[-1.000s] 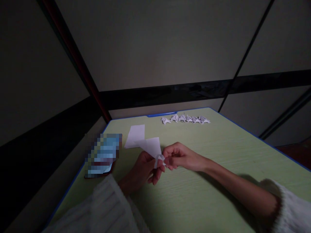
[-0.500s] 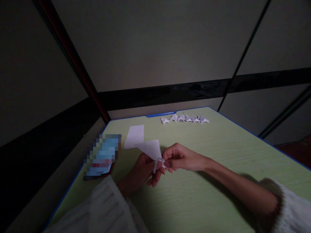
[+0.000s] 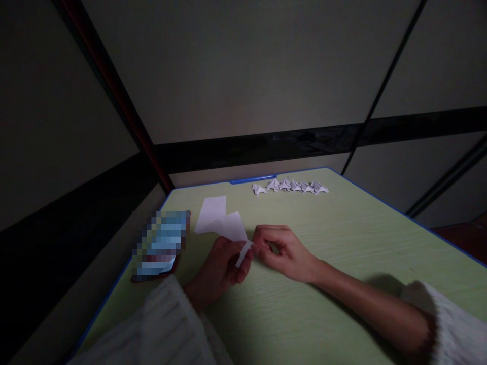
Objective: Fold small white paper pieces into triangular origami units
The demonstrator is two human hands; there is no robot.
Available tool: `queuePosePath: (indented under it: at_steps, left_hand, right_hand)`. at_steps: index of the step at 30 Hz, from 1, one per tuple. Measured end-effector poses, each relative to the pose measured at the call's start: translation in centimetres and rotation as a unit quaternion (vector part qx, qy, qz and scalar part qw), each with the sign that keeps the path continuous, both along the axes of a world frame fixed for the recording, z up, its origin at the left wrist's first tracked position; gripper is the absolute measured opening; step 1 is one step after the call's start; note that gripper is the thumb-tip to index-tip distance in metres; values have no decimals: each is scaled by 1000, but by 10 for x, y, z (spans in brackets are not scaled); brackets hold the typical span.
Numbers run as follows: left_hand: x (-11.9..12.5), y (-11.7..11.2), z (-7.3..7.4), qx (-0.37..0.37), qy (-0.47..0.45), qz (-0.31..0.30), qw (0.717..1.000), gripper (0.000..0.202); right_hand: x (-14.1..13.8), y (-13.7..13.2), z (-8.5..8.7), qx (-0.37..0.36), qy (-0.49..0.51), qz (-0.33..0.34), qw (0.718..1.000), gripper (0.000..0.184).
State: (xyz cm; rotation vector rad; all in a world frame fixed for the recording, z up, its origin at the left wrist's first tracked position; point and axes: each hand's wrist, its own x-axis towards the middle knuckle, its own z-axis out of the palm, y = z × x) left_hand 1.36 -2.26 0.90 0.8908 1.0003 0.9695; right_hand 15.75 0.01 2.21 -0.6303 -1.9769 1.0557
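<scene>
Table: the pale green table [image 3: 342, 243] is standing against wall panels [image 3: 258, 71].
Figures: folded white figures [image 3: 285, 185] are sitting in a row near the far edge.
Phone: the phone [image 3: 163, 248] is lying at left, its screen pixelated.
Sheet: a white sheet [image 3: 213, 209] is lying beyond the paper [image 3: 233, 226], which is partly covering it in view.
Paper: it is sitting between the hands, showing a broad flap and a narrow strip.
Left hand [image 3: 218, 263]: thumb and fingers are pinching the paper.
Right hand [image 3: 287, 251]: fingers are curling, tips meeting at the strip's end; cannot tell whether they are gripping.
</scene>
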Motion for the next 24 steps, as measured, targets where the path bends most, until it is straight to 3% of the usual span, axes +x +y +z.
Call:
queuePosePath:
  at_steps: [8,20,24]
  left_hand:
    - [0,4,-1,14,28,-32,999,18]
    - [0,2,3,32,42,-56,997,17]
    - [-1,4,1,39,57,-60,996,18]
  right_hand:
    - [2,8,-2,-183,18,100,978,11]
    - [6,13,2,-269,-26,151,951,8]
    - [4,11,-2,-229,-19,116,966,8]
